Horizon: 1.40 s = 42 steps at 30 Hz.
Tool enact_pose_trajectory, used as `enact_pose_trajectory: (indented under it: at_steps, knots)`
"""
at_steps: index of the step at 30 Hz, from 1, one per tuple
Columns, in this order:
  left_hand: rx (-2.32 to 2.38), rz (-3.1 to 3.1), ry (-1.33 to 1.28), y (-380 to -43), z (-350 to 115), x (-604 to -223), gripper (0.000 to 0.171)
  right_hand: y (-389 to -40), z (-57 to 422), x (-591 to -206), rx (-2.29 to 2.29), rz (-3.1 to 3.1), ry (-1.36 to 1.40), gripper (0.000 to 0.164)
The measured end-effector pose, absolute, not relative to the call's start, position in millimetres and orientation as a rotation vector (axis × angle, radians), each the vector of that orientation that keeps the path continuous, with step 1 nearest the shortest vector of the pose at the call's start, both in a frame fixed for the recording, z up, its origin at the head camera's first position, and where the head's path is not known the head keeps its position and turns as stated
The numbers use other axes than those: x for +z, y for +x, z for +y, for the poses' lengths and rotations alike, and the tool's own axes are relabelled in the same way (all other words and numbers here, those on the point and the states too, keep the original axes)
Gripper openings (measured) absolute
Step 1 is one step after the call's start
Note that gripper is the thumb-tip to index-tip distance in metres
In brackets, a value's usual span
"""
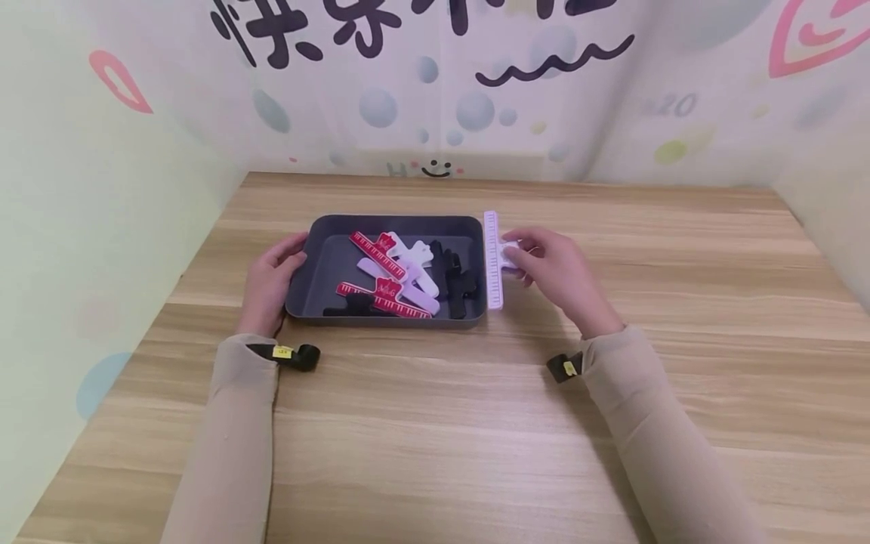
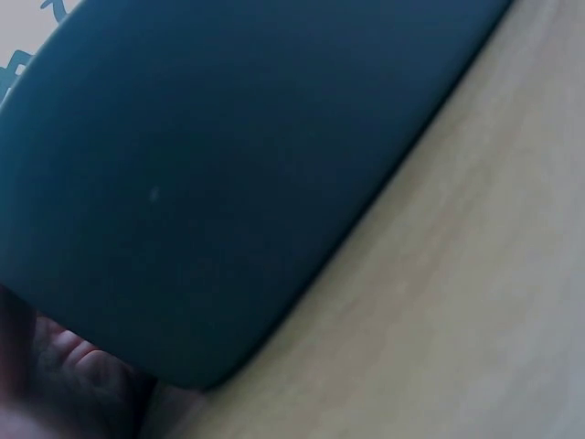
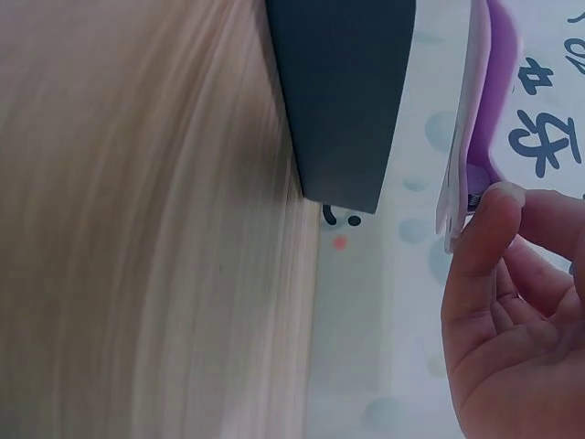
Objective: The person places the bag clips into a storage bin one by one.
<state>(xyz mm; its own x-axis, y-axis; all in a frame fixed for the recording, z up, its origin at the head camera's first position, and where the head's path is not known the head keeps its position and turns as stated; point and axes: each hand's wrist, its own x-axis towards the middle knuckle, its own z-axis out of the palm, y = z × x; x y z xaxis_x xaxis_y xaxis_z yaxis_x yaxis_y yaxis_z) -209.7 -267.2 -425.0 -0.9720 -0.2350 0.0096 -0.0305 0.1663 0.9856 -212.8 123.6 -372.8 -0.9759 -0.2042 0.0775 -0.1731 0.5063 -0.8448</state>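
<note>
A dark grey tray sits on the table with several long-jawed clips inside. My left hand holds its left end, thumb at the rim and fingers along the outer wall; in the left wrist view the tray hides part of them. Just outside the right end, my right hand pinches the handle of a lilac clip with keyboard markings. In the tray lie red clips with a keyboard print, a white clip, a light purple clip and black clips, overlapping one another.
The wooden table extends on all sides of the tray. A printed cloth with dark characters hangs behind it, and a pale wall borders the left side. Each wrist wears a black strap with a small camera.
</note>
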Motion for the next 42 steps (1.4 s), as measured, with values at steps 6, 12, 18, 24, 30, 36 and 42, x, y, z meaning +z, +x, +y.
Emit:
enact_pose_trajectory:
  at_steps: [6,12,18,24,30,36,42]
  knots:
    - [-1.920,-2.263,0.259,-208.8,-267.5,-425.5,0.036,-217.8,116.0,-375.4,-1.520,2.686,-0.319,0.028]
    - [-1.919,-2.253,0.256,-207.2,-266.8,-424.9,0.036,-222.8,106.8,-378.4,-1.558,2.663,-0.299,0.026]
    - [-1.911,-2.251,0.275,-206.0,-268.6,-424.8,0.036,-224.8,93.3,-376.9,-1.565,2.640,-0.272,0.027]
    - [-1.911,-2.243,0.268,-207.5,-268.0,-425.2,0.035,-227.0,79.7,-377.8,-1.563,2.630,-0.249,0.028]
    - [-1.935,-2.232,0.253,-209.6,-263.8,-426.2,0.035,-230.3,68.3,-380.0,-1.552,2.644,-0.261,0.027]
    - [-1.934,-2.233,0.253,-210.9,-262.9,-426.6,0.036,-232.9,61.6,-382.3,-1.534,2.658,-0.296,0.028]
    - [-1.939,-2.216,0.257,-209.5,-266.6,-427.1,0.035,-235.7,52.6,-383.5,-1.441,2.679,-0.311,0.027]
